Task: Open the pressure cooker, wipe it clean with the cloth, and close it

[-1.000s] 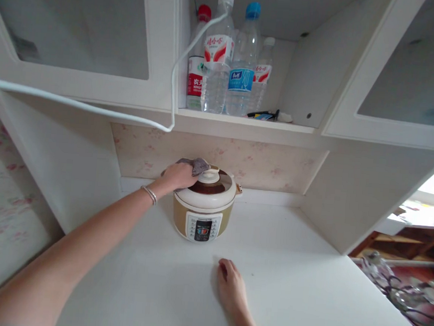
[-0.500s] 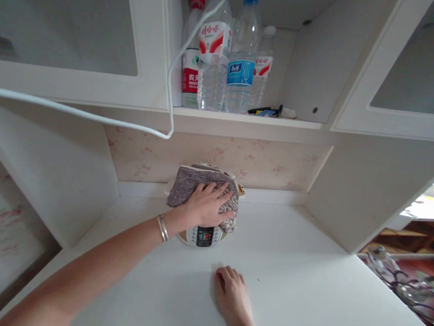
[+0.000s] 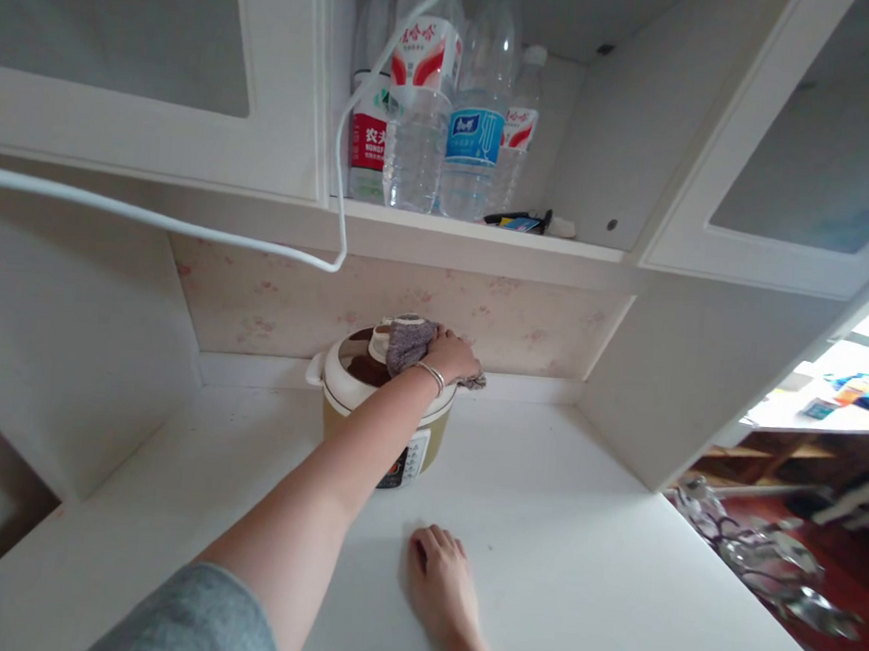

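Observation:
A white and olive rice cooker (image 3: 340,386) with a brown-topped lid stands against the back of the white tabletop. Over the right part of its lid, my left hand (image 3: 454,355) presses a bunched grey-brown cloth (image 3: 407,344), fingers curled round it. A corner of that cloth pokes out to the right, past the cooker's edge. My left forearm covers part of the cooker's front panel (image 3: 415,454). Closer to me, my right hand (image 3: 446,579) rests on the tabletop with its fingers curled in and nothing seen in them.
A white cable (image 3: 186,234) hangs across the view at left, below the cupboard. Several plastic bottles (image 3: 421,114) stand on the open shelf, beside small dark items (image 3: 522,221). Side panels (image 3: 648,372) flank the tabletop. Shiny clutter (image 3: 769,563) lies beyond its right edge.
My left hand has swept the cloth from the lid's front to its right and back, bunching it and baring the lid's left part. My right hand stays on the tabletop.

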{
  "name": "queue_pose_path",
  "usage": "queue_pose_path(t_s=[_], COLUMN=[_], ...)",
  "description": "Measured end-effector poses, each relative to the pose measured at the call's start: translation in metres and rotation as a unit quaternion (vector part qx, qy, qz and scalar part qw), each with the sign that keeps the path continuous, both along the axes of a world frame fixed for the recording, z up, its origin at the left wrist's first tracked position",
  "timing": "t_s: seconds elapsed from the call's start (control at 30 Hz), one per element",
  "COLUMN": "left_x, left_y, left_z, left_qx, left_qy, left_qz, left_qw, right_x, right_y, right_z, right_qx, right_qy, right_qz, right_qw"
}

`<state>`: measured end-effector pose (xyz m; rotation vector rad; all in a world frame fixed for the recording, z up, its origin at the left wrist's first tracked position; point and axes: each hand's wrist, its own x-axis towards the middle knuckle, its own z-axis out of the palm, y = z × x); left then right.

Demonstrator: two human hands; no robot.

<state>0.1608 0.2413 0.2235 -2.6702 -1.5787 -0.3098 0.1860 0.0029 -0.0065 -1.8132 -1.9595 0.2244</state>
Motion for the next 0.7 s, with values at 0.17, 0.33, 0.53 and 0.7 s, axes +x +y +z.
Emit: queue_pose_path(t_s=[0.17, 0.33, 0.53, 0.7], left_x=[-0.007, -0.040, -0.110, -0.168], left_y=[-0.012, -0.078, -0.133, -0.107], left_z=[-0.002, -0.022, -0.046, -0.042], left_qx=[0.007, 0.161, 0.246, 0.210], left_qy=[0.011, -0.019, -0.075, -0.172], left_qz=[-0.060, -0.119, -0.044, 0.035], left_qw=[0.998, 0.980, 0.965, 0.962], right_x=[0.001, 0.001, 0.000, -0.001], right_y=[-0.001, -0.002, -0.003, -0.003], right_z=[0.002, 0.003, 0.003, 0.002], right_qx=[0.001, -0.003, 0.002, 0.001], right_qy=[0.008, 0.005, -0.001, 0.001], right_qz=[0.002, 0.010, 0.018, 0.016], right_qw=[1.000, 1.000, 1.000, 1.000])
